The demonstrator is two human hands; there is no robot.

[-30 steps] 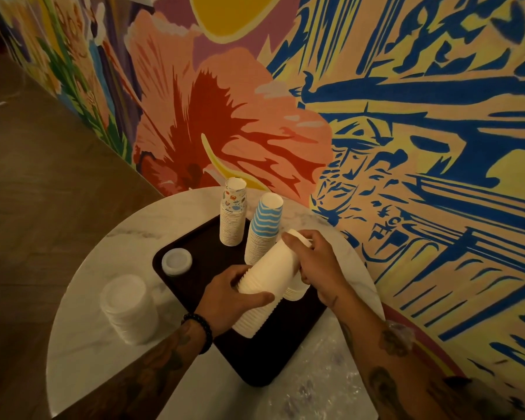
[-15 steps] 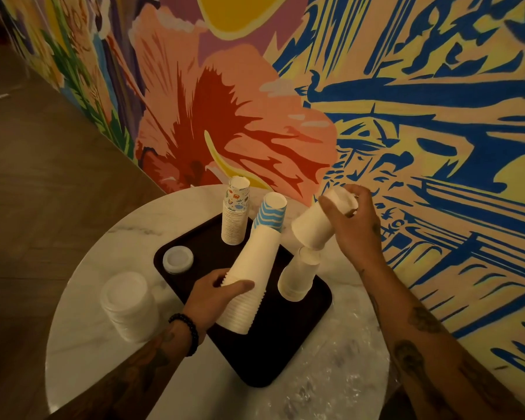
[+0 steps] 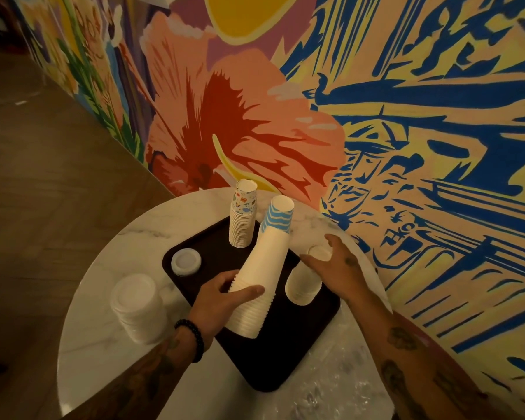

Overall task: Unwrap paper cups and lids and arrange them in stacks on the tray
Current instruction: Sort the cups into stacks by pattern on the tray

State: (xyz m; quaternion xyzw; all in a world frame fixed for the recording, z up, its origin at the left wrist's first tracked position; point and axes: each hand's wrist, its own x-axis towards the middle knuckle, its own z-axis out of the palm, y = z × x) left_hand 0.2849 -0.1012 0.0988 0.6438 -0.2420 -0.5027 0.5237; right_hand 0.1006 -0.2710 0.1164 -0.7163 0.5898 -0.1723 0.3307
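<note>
Logging state from the head view. Round marble surface (image 3: pixel 109 259) stands against a painted wall. A dark tray (image 3: pixel 285 365) sits on it. Loose clear wrap (image 3: pixel 331 392) lies crumpled on the surface at the near right, just beside the tray.

Cups: four stacks, all mouth-down over the tray.
- Tall white stack (image 3: pixel 264 268) is tilted, its top leaning toward the blue-waved stack (image 3: pixel 278 216) behind it. I cannot tell whether its foot sits flat on the tray. My read of the left hand (image 3: pixel 219 301): it grips this stack low down, fingers (image 3: pixel 222 278) curled round the far side, thumb across the near side.
- Patterned stack (image 3: pixel 243 219) stands upright at the tray's far corner, untouched.
- Short white stack (image 3: pixel 300 289) stands on the tray's right side. The right hand (image 3: pixel 337 268) holds its top, thumb and fingers curled about the uppermost cup.

Lids: the lid stack (image 3: pixel 137 304) stands on the surface left of the tray, off it. I cannot tell whether wrap is on it. A single lid (image 3: pixel 186 262) lies near the tray's left corner.

Judgement: cups look unwrapped and nearly placed; the tall stack needs righting. Most lids are not yet on the tray. I put the task somewhat past halfway.
</note>
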